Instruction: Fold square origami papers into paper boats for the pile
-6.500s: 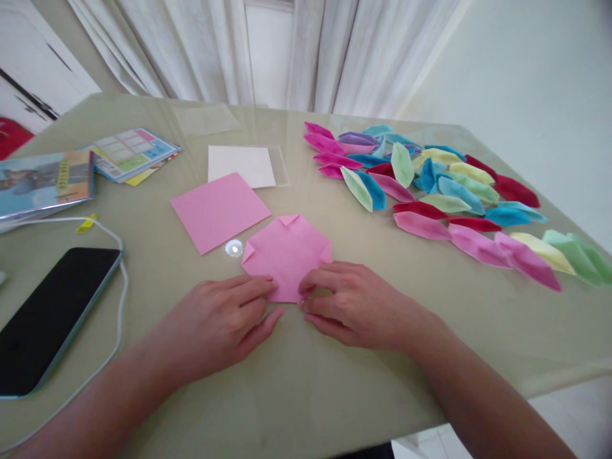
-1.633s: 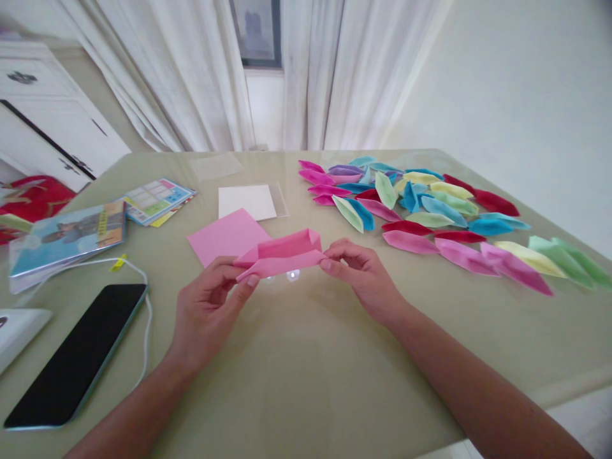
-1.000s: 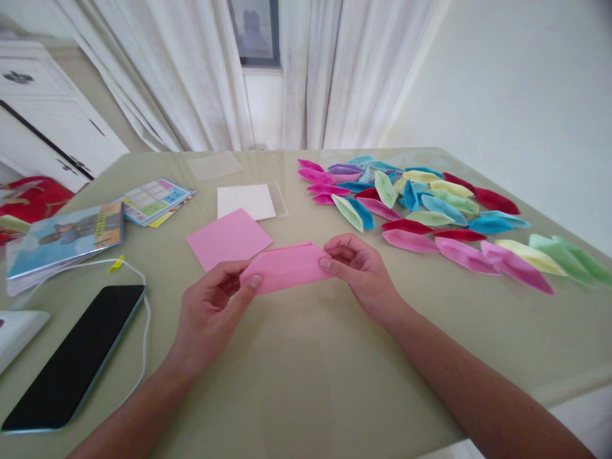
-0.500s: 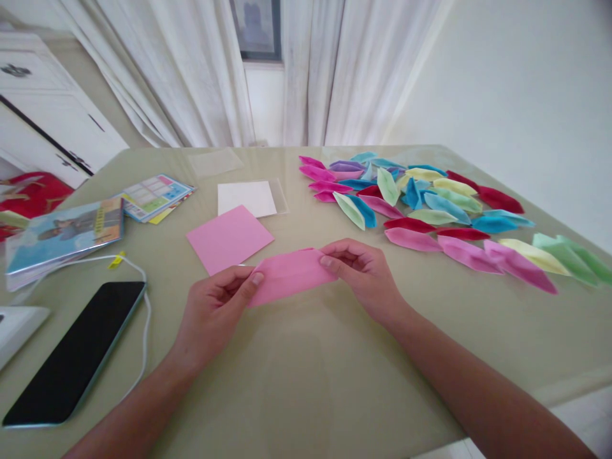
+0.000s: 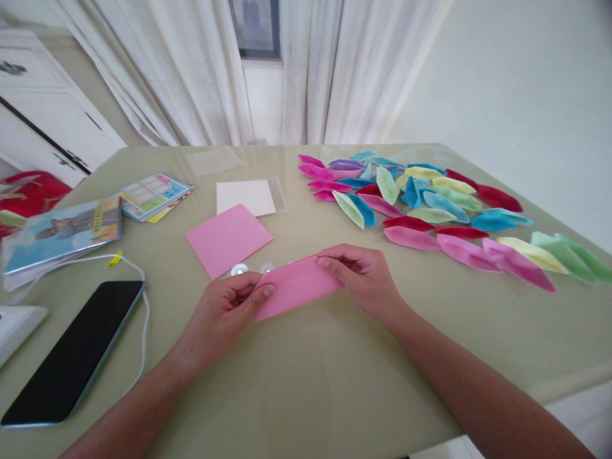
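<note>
A folded sheet of pink paper [image 5: 301, 287] is stretched between my two hands, just above the table. My left hand [image 5: 232, 303] pinches its left end, thumb on top. At the upper right corner, my right hand [image 5: 358, 274] grips it between thumb and fingers. Beyond my left hand lies a flat stack of pink paper [image 5: 229, 239]. Two small round whitish discs [image 5: 239, 269] sit close behind the folded paper, one partly hidden by it.
Many folded paper pieces [image 5: 411, 191] in several colours spread over the table's right side. To the left are a black phone [image 5: 76, 350], a white cable [image 5: 147, 312], a picture booklet [image 5: 62, 233] and printed cards [image 5: 153, 194]. White paper [image 5: 246, 196] lies behind the pink stack.
The folded pink paper has come slightly lower and nearer, its face tilted more toward me. My left hand has shifted a little right and down, and the round discs now show.
</note>
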Available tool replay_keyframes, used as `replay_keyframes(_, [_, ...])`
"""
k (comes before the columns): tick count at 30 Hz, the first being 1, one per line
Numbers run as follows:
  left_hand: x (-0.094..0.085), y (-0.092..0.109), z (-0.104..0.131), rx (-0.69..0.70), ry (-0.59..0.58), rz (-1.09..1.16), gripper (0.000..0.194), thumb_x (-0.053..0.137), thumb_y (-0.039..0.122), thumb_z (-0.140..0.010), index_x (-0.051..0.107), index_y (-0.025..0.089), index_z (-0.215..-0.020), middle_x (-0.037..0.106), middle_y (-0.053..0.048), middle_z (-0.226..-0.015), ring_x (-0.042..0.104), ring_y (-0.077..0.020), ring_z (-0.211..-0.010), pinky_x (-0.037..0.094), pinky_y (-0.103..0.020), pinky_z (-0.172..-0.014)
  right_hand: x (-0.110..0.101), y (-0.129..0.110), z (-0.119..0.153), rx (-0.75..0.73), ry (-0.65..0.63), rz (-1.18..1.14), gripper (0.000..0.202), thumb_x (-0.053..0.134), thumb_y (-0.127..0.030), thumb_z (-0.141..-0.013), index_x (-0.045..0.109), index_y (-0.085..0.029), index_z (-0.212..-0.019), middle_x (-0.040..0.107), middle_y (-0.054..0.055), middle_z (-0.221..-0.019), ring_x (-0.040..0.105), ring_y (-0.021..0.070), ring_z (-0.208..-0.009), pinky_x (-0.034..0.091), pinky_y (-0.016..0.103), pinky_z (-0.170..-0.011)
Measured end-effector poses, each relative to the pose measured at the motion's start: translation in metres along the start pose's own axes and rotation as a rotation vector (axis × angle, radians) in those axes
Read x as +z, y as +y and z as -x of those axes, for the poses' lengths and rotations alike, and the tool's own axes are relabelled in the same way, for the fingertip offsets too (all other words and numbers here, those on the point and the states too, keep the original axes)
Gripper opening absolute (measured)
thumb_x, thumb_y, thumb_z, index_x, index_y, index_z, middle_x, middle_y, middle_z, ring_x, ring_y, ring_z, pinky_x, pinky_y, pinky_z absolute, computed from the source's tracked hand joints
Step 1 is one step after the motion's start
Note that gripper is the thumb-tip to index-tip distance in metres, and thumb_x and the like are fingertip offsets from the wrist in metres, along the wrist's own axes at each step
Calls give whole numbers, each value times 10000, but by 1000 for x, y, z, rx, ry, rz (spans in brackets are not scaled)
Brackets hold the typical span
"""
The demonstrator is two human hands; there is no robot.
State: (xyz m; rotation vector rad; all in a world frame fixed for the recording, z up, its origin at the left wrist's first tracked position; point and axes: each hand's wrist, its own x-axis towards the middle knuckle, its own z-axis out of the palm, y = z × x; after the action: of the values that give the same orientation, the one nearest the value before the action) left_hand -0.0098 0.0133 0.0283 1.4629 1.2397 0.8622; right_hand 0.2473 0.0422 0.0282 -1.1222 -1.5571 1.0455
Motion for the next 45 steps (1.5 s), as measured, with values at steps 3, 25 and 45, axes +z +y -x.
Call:
replay_keyframes(3, [2, 2, -1, -42, -120, 100, 322, 778, 527, -871, 813, 213, -934, 753, -34, -768, 662, -197, -664, 496, -252, -557, 0, -1, 0, -12, 11, -1, 118, 773, -335, -948, 857, -257, -974, 836, 31, -934, 752, 222, -856, 562, 327, -737])
replay_keyframes(25, [5, 1, 5, -181, -272, 178, 277, 826, 474, -830, 788, 200, -844, 708, -19, -733, 618, -181, -628, 439, -237, -521, 1, -5, 3, 24, -83, 14, 126, 758, -346, -961, 812, -235, -987, 797, 26, -895, 690, 188, -779, 489, 294, -638])
replay_keyframes(45, [2, -30, -2, 523, -150, -628, 191, 616, 255, -1050, 793, 280, -1120, 740, -52, -1260, 669, -233, -1137, 528, -399, -1008, -9, 21, -13, -139, -180, 640, 87, 704, -200, -994, 790, -198, -1008, 804, 65, -1022, 685, 252, -968, 487, 406, -912])
